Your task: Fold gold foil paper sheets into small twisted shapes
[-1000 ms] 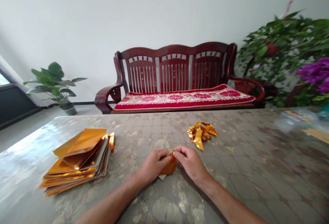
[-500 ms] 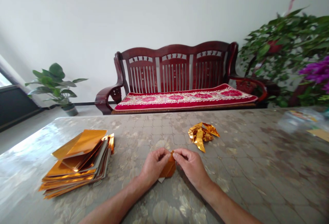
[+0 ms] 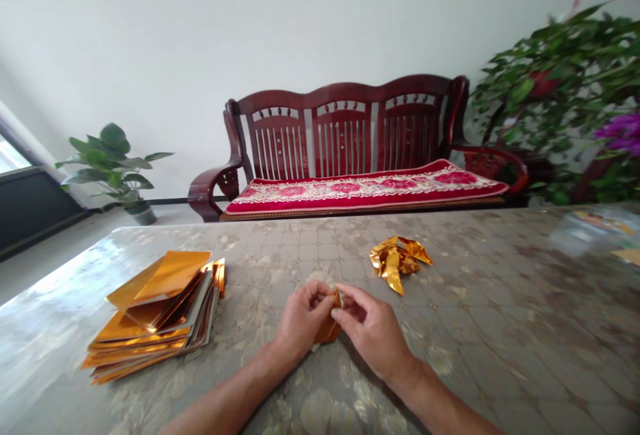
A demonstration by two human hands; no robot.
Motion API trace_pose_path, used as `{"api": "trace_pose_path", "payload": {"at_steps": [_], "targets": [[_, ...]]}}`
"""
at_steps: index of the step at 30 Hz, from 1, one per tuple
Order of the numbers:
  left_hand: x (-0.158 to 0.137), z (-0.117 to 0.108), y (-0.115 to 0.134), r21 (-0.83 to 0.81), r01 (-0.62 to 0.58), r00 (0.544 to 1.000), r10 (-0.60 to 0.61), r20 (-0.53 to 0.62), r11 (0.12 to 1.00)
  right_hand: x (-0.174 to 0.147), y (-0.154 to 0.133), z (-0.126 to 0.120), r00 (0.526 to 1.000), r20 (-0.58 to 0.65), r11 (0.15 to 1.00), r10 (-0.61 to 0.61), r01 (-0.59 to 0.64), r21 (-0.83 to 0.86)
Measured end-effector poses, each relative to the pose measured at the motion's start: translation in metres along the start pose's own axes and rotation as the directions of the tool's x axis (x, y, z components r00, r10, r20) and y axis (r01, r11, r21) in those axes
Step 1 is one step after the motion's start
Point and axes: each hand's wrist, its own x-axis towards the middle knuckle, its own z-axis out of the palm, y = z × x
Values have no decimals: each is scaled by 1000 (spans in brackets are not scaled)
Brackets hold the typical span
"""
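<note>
1. Head view, the paper: a small folded piece of gold paper (image 3: 329,332) sits between the two hands, just above or touching the surface (image 3: 280,248); which, I cannot tell. Fingers hide its top, so its long axis is unclear. Neither hand is nearer; both touch it.
2. Head view, the hands: the left hand (image 3: 303,318) pinches the paper's left side, fingers curled. The right hand (image 3: 374,330) grips its upper right edge between thumb and forefinger, loosely bent.
</note>
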Motion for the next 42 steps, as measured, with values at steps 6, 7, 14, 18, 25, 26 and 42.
{"api": "trace_pose_path", "payload": {"at_steps": [6, 7, 14, 18, 25, 26, 42], "targets": [[1, -2, 1, -101, 51, 995, -42, 89, 994, 2, 4, 0, 1000, 3, 998, 9, -9, 59], [1, -2, 0, -120, 62, 994, -50, 100, 991, 2, 6, 0, 1000, 10, 998, 13, -14, 59], [-3, -2, -2, -35, -19, 996, 16, -92, 999, 1, 3, -3, 974, -176, 980, -141, 112, -166], [-7, -4, 3, 197, -137, 969, 172, -177, 971, -2, -4, -2, 973, -125, 969, -193, 169, -181], [-14, -3, 4, 326, -295, 930, 348, -119, 898, -1, -7, 0, 975, -163, 981, -150, 126, -147], [-14, -3, 4, 331, -312, 925, 365, -110, 891, -1, -7, 0, 976, -164, 982, -146, 123, -141], [-13, -8, -6, 315, -540, 818, 575, -22, 780, 0, -7, 3, 975, -181, 988, -128, 108, -115]]}}
